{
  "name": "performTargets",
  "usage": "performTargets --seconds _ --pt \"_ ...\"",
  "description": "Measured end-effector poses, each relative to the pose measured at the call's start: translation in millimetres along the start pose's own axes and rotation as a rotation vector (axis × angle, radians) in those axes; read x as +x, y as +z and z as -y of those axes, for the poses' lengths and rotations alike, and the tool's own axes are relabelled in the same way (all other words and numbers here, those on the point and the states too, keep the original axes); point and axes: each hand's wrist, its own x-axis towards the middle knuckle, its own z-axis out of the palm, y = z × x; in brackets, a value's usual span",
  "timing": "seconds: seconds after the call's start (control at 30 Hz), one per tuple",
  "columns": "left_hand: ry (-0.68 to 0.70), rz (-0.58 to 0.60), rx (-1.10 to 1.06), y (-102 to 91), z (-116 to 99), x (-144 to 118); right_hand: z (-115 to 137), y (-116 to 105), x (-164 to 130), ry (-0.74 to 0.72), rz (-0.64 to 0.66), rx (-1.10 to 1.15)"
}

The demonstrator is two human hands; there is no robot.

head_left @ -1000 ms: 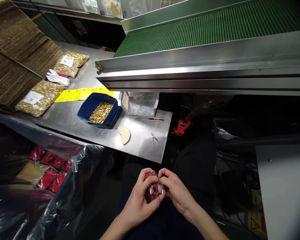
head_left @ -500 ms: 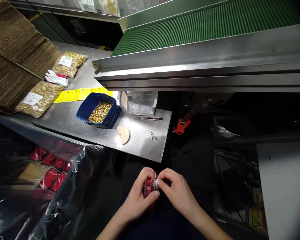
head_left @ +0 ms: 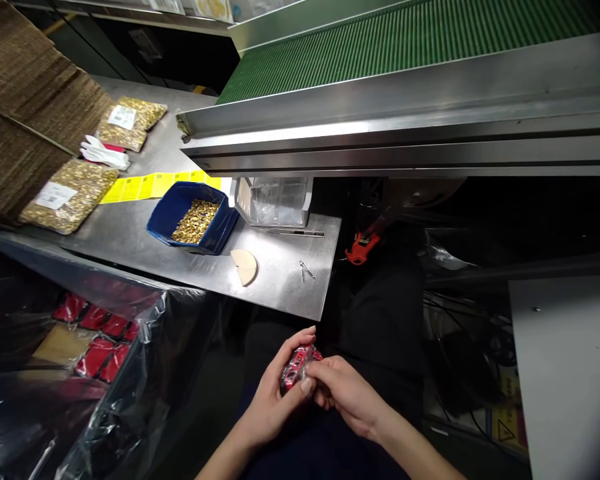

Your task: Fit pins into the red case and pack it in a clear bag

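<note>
Low in the middle of the view, my left hand (head_left: pixel 275 393) and my right hand (head_left: pixel 347 393) both grip one small red packet (head_left: pixel 295 367) wrapped in clear film. The packet sits between my fingertips, above my dark lap and just in front of the steel table (head_left: pixel 280 293). My left thumb presses on its near side, and my right fingers cover its right end. A blue tray (head_left: pixel 177 207) holding small gold parts stands on the table ahead, apart from both hands.
A black-lined bin at the left holds several red packets (head_left: pixel 97 347). On the table lie two bags of gold parts (head_left: pixel 65 197), yellow labels (head_left: pixel 145 185), a white glove (head_left: pixel 103 153), a clear box (head_left: pixel 275 200), a beige half-disc (head_left: pixel 244 265). A green conveyor (head_left: pixel 405 40) overhangs.
Both hands have turned the red packet and shifted slightly left and down; my right hand now wraps lower around it. The view itself has drifted a little.
</note>
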Motion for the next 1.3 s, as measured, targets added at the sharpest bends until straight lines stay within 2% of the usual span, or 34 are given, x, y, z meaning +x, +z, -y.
performTargets --seconds 0.13,0.23,0.37,0.47,0.6,0.7,0.8,0.87,0.93,1.0,1.03,1.07,1.1,1.17,1.23,1.3 --pt "0.010 -0.004 0.126 2.1 -1.9 -0.2 -7.9 1.1 5.2 -0.026 -0.026 -0.026" --pt "0.034 -0.070 0.226 2.6 5.7 0.3 -4.9 0.8 1.5 -0.007 0.002 0.116" --pt "0.180 -0.165 0.370 0.7 22.4 -1.4 6.9 -1.0 -10.5 -0.013 0.081 0.196" --pt "0.321 -0.118 0.536 0.3 31.3 -2.4 10.5 -0.7 -15.5 -0.075 0.158 0.125" --pt "0.492 -0.039 0.805 1.9 33.4 -0.1 3.7 -0.3 -11.3 -0.100 0.063 0.130" --pt "0.525 0.058 0.838 0.0 27.2 0.4 -1.9 -2.6 -6.8 -0.053 0.023 0.194" --pt "0.516 0.129 0.735 -3.5 18.9 -3.4 -2.1 -5.6 -6.4 -0.093 0.002 0.195" --pt "0.508 0.062 0.631 -4.3 16.6 -7.0 0.9 -7.1 -7.9 -0.141 -0.040 0.158" --pt "0.397 -0.172 0.505 -2.7 18.1 -9.6 5.3 -7.8 -9.4 -0.185 -0.068 0.154" --pt "0.178 -0.448 0.285 1.1 21.7 -10.3 10.5 -7.4 -10.4 -0.236 -0.047 0.167" --pt "0.061 -0.526 0.122 3.2 23.3 -10.1 13.2 -6.7 -10.6 -0.262 -0.021 0.165" --pt "-0.039 -0.539 -0.069 5.0 24.5 -9.8 16.0 -5.7 -10.7 -0.277 0.010 0.149" --pt "-0.107 -0.501 -0.266 6.1 25.0 -9.5 19.0 -4.4 -10.7 -0.283 0.039 0.117" --pt "-0.155 -0.397 -0.571 4.4 23.8 -10.1 25.7 -2.2 -10.8 -0.292 0.100 -0.001" --pt "-0.094 -0.417 -0.708 -4.2 20.4 -13.6 33.7 -1.7 -11.6 -0.339 0.159 -0.186" --pt "0.016 -0.459 -0.725 -19.2 16.8 -21.0 42.8 -4.1 -13.5 -0.400 0.201 -0.430"
